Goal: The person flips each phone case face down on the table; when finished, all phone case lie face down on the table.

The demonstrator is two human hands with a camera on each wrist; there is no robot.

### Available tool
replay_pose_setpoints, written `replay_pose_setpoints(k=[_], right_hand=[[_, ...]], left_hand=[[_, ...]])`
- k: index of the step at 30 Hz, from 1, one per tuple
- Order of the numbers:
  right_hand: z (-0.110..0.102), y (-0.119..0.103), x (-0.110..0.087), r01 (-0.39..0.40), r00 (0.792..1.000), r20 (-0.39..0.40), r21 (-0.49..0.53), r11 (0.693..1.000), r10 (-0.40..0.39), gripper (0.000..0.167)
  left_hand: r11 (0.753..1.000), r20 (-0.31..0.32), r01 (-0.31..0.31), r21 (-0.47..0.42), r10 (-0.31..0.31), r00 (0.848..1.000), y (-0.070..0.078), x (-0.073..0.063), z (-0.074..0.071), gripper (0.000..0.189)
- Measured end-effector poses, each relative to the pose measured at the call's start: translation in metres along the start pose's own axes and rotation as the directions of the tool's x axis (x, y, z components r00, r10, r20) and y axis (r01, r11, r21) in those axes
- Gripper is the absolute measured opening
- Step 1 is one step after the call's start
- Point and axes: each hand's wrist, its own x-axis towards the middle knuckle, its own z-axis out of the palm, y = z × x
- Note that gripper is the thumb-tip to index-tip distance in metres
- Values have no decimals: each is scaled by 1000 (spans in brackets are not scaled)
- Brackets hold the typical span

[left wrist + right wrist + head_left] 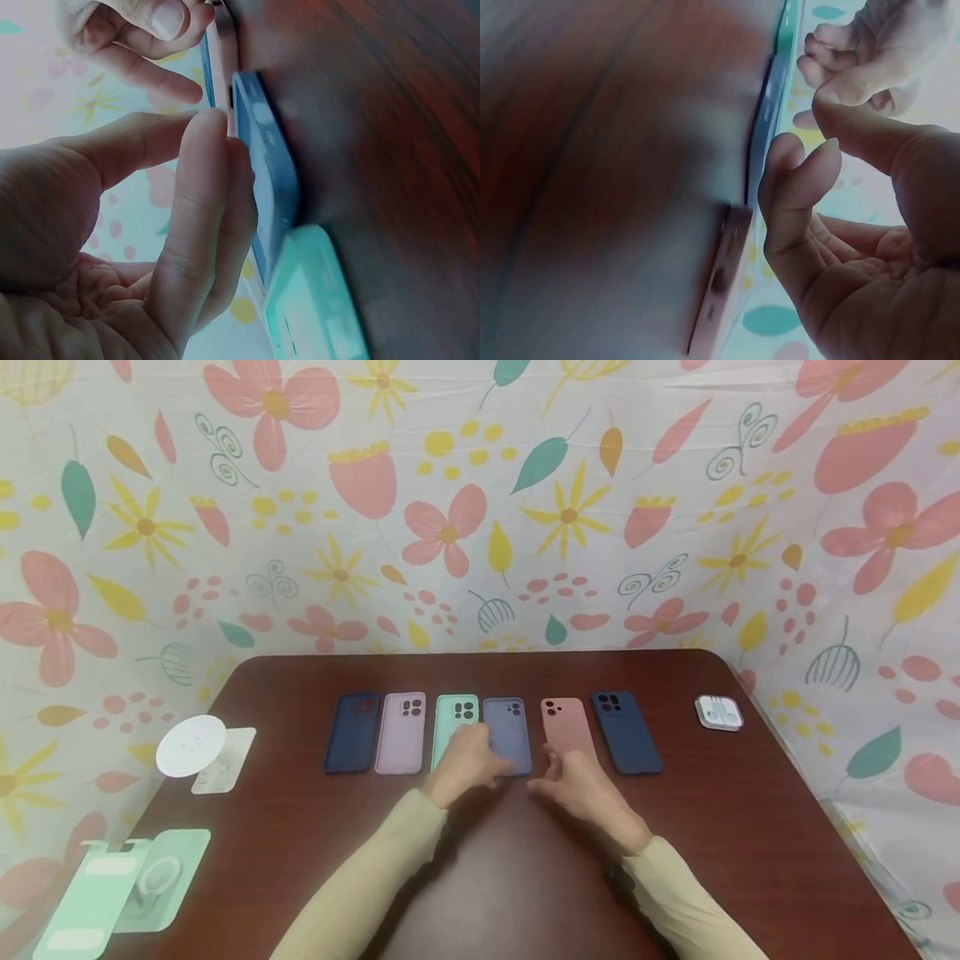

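Note:
Several phone cases lie in a row on the table. My left hand [467, 762] hovers by the mint case [444, 727] and the lavender-blue case [512, 735], partly covering both in the head view. In the left wrist view its thumb and fingers bend gently toward each other with nothing between them, beside the lavender-blue case [281, 176]. Over the lower part of the pink case [566, 722] is my right hand [587, 783]. Its fingers are loosely bent and hold nothing, close to the pink case's edge [724, 277] in the right wrist view.
Left of the hands lie a lilac case [401, 743] and a navy case [348, 743]; a blue case [633, 743] lies at right. Boxed earphones [718, 713] sit far right. A white disc [191, 746] and mint-coloured case packaging [93, 893] are along the left edge.

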Motion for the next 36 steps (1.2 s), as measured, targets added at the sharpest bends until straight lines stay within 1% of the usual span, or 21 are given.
replay_pose_setpoints(k=[1, 2, 4, 6, 10, 14, 17, 19, 21, 25, 29, 30, 31, 33, 36], right_hand=[[2, -2, 2, -3, 1000, 8, 0, 1000, 3, 61], [4, -4, 3, -12, 1000, 18, 6, 1000, 12, 66], [8, -7, 7, -30, 999, 36, 6, 1000, 29, 70], [11, -9, 10, -48, 998, 47, 4, 999, 48, 69], [14, -12, 16, -75, 996, 58, 2, 997, 75, 67], [16, -14, 20, -97, 993, 58, -33, 995, 98, 67], [17, -18, 22, -106, 992, 55, -63, 992, 110, 61], [18, -20, 23, -104, 993, 50, -79, 991, 109, 54], [19, -21, 25, -99, 994, 43, -91, 991, 104, 46], [22, -18, 28, -77, 996, 31, -107, 991, 81, 35], [22, -18, 29, -100, 994, 41, -77, 992, 103, 32], [20, -22, 27, -125, 991, 49, -67, 990, 128, 32], [20, -23, 27, -133, 989, 54, -64, 989, 136, 31], [20, -23, 27, -152, 986, 62, -48, 987, 155, 30], [21, -19, 28, -152, 986, 71, -32, 988, 154, 27]], left_hand=[[1000, 4, 12, 16, -12, 1000, -5, 5, 3, 39], [1000, 16, 27, 12, -28, 999, -6, 6, 2, 42], [999, 21, 40, 21, -41, 999, -12, 11, 5, 43], [999, 35, 53, 10, -54, 998, -12, 11, 4, 44], [999, 47, 52, 7, -53, 997, -12, 11, 4, 41], [998, 59, 42, 38, -44, 997, -19, 18, 8, 37], [998, 69, 33, 48, -36, 997, -26, 25, 12, 39], [999, 71, 28, 38, -31, 997, -29, 28, 14, 41], [999, 76, 25, 31, -28, 997, -31, 30, 15, 41], [999, 82, 46, 24, -48, 995, -30, 31, 15, 39], [997, 79, 74, 34, -76, 994, -26, 31, 15, 34], [996, 81, 79, 40, -82, 993, -25, 31, 15, 34], [996, 81, 82, 43, -85, 993, -25, 31, 15, 34], [996, 79, 77, 50, -80, 994, -24, 30, 15, 33], [997, 75, 53, 57, -57, 996, -27, 32, 17, 34]])
